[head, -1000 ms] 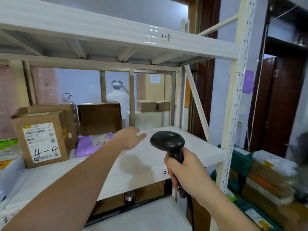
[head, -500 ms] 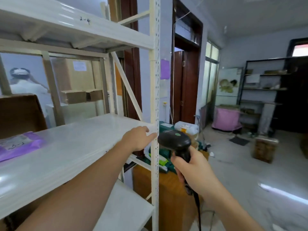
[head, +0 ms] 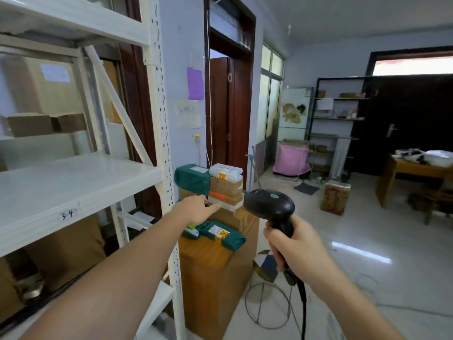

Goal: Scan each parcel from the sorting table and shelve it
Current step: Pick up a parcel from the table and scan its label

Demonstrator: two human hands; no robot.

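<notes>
**Reaching for the parcel stack, scanner in hand**

The white shelf (head: 73,182) marked 3-4 is sitting bare at my left. My left hand (head: 193,209) is stretching out, fingers relaxed and holding nothing, toward the parcels (head: 220,185) stacked on the wooden table (head: 208,266): green bags, brown boxes, a white bag on top. My right hand (head: 296,249) is gripping the black scanner (head: 269,204). Open tiled floor (head: 367,241) is lying to the right.

Pale blue walls (head: 328,60), glossy tiled floor (head: 382,244), dark wooden doorway (head: 241,99), black shelving (head: 338,119)
</notes>
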